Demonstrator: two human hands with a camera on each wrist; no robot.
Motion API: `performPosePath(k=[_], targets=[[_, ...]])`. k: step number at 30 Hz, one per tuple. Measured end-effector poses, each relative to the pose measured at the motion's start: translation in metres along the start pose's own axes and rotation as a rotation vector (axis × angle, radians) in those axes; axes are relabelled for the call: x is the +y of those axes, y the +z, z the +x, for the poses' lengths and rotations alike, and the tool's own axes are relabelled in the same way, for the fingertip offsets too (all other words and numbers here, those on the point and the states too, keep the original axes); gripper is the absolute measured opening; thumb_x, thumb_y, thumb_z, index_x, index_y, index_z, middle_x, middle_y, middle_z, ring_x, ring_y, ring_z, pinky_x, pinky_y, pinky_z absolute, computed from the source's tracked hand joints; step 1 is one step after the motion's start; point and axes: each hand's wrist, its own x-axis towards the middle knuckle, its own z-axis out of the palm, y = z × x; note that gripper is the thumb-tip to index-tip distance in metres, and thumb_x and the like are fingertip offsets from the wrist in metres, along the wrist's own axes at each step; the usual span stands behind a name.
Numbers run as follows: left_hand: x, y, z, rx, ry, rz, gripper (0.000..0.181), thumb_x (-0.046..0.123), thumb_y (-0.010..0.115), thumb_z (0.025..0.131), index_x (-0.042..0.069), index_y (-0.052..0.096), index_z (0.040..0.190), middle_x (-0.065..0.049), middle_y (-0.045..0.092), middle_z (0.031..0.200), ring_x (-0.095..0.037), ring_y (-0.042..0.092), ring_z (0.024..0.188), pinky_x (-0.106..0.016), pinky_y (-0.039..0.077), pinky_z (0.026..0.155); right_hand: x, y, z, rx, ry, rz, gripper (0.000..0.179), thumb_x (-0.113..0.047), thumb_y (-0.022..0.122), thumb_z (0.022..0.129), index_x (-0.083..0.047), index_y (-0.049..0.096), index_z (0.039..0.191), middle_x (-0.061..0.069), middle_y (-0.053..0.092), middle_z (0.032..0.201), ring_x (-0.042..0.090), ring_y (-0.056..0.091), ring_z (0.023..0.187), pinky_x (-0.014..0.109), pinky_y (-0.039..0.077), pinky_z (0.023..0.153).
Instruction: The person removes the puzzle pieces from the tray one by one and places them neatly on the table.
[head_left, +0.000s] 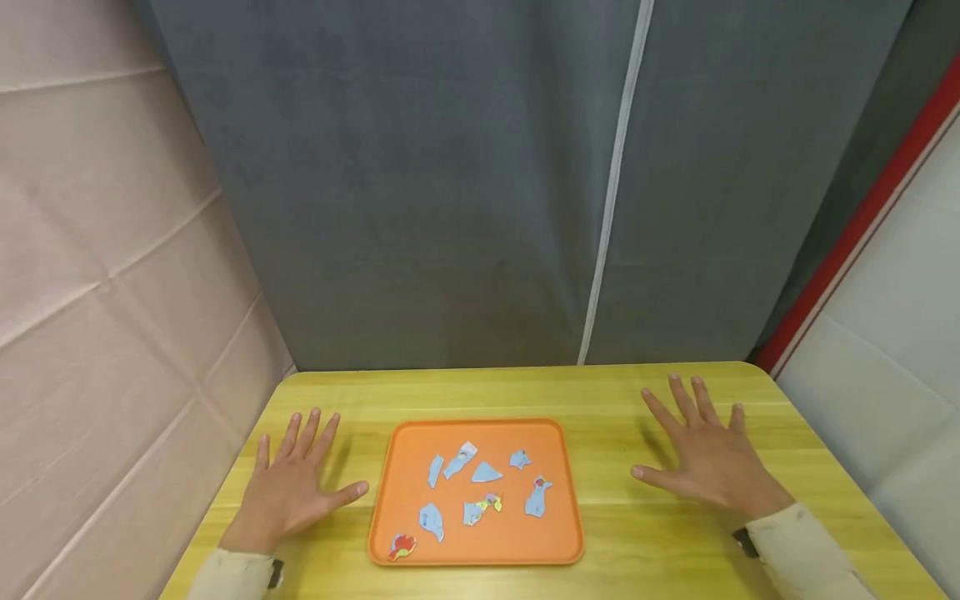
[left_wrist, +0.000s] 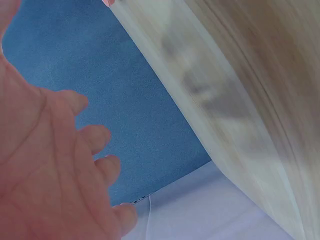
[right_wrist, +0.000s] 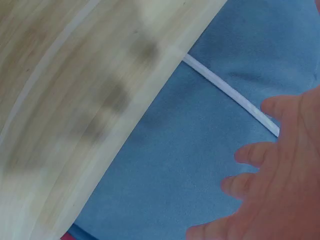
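An orange tray [head_left: 480,552] lies on the table with several irregular flat pieces spread on it. Most are light blue, such as the triangular piece [head_left: 486,472] and the piece with a red patch at its top [head_left: 537,498]. A red and yellow piece [head_left: 402,547] lies in the tray's near left corner. To the left of the tray, my left hand [head_left: 292,486] is held above the table with fingers spread, holding nothing. My right hand [head_left: 708,458] hovers to the right of the tray, its fingers also spread and holding nothing. Both palms show in the wrist views.
The yellow wood-grain table [head_left: 615,550] has rounded far corners. Behind it hangs a grey-blue curtain [head_left: 405,208] with a pale vertical strip [head_left: 617,167]. A creased pale cloth wall [head_left: 105,275] stands at the left, and a white panel [head_left: 892,325] with a red edge at the right.
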Motion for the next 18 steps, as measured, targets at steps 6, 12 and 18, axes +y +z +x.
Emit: performPosePath(k=[6,12,18], targets=[[0.000,0.004,0.003,0.015,0.043,-0.023,0.119,0.086,0.059,0.084,0.009,0.025,0.168,-0.024,0.021,0.174,-0.051,0.021,0.158,-0.077,0.016,0.121,-0.007,0.002,0.002,0.018,-0.047,0.037,0.108,-0.087,0.059,0.084,-0.027,0.029,0.169,0.021,0.011,0.177,0.053,0.014,0.160,0.092,0.020,0.106],[-0.001,0.012,0.001,0.043,0.094,-0.077,0.116,0.083,0.063,0.085,0.009,0.030,0.167,-0.023,0.029,0.171,-0.051,0.033,0.154,-0.071,0.032,0.119,-0.018,0.011,0.004,0.063,-0.118,0.054,0.104,-0.086,0.062,0.083,-0.023,0.042,0.163,0.023,0.024,0.173,0.051,0.024,0.157,0.085,0.031,0.108],[0.001,0.017,-0.002,0.070,0.108,-0.133,0.106,0.076,0.067,0.088,0.010,0.035,0.165,-0.023,0.038,0.167,-0.052,0.049,0.142,-0.067,0.052,0.102,-0.034,0.018,0.006,0.137,-0.211,0.155,0.095,-0.073,0.073,0.085,-0.018,0.049,0.158,0.019,0.034,0.170,0.047,0.033,0.154,0.070,0.050,0.102]])
